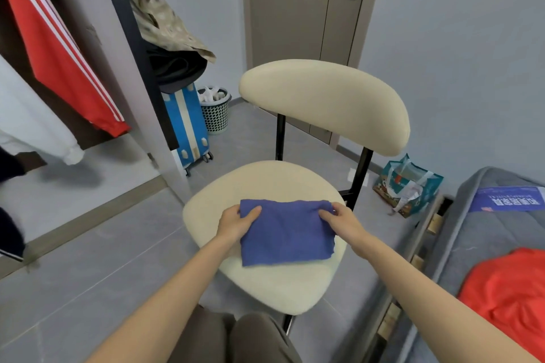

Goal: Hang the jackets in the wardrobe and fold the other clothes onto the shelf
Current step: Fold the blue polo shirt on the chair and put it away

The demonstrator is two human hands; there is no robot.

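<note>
1. Fingers point(326, 215) of the right hand point(343, 222) and the left hand point(234, 225) pinch opposite edges of the folded blue cloth point(287, 234), likely squaring it
2. It lies on the chair seat point(265, 289), a flat folding surface

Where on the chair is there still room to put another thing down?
The cream padded chair seat is bare in a wide patch between the blue folded cloth and the seat's near edge, and in a narrower strip behind the cloth. The middle is crowded: the left hand and right hand hold the cloth's ends.
</note>
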